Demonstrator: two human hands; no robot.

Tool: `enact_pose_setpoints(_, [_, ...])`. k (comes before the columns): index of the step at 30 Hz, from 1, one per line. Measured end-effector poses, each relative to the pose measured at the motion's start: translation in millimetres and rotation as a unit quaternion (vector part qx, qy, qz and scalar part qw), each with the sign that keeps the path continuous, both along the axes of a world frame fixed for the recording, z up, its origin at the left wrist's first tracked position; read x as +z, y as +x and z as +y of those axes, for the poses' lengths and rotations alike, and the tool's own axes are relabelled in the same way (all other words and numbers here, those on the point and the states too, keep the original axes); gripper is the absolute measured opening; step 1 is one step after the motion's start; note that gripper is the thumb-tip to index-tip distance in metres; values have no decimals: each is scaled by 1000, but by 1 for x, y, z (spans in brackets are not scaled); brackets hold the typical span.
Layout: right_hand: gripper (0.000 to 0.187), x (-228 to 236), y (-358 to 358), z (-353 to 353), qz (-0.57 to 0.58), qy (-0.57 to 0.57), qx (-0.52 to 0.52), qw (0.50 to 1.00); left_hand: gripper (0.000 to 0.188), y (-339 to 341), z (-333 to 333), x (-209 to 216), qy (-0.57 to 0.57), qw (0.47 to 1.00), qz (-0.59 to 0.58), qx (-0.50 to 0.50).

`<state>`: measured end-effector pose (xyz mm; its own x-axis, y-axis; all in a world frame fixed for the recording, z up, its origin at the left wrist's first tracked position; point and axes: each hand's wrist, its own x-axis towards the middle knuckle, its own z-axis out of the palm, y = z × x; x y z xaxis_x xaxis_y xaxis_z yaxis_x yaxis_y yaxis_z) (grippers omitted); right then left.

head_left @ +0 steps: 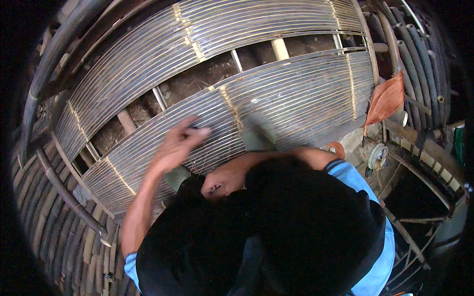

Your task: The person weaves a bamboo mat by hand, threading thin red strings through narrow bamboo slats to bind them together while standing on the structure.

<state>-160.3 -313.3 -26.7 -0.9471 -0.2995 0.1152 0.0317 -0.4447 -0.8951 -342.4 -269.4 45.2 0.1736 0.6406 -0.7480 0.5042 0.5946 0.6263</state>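
Observation:
Below me spreads a slatted panel (306, 93) of thin, dark, parallel strips with pale lines between them, crossed by pale tied bands. Over its left half hovers my left hand (180, 143), thumb and forefinger apart, with a dark patch between them that may be shadow. My right hand (224, 178) is held close to my body, low over the panel's near edge. Its fingers are curled, and the dark shape in front partly covers it; whatever it may hold is hidden. A grey-green shoe (258, 132) rests on the panel between the tied bands.
A second slatted panel (133, 64) lies beyond a gap with bare soil and crosspieces. Bamboo poles (59, 222) line the left; more poles (417, 64) are stacked at far right. A reddish-brown pointed sheet (387, 101) stands near a round tin (377, 156).

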Motion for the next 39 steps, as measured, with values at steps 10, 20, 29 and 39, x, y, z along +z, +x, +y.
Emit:
enact_pose_setpoints(10, [30,42,100,121,-87,70,-328,938,26,16,9,2,-9,977,-95,192])
enact_pose_setpoints(20, [61,-31,100,230,-440,373,-344,741,26,-7,-13,41,185,948,-218,141])
enact_pose_setpoints(29, [60,-22,93,204,-438,474,-352,678,47,13,-43,26,74,873,-439,197])
enact_pose_setpoints(39, [37,7,66,114,-64,514,-468,716,46,9,-75,17,159,843,-374,352])
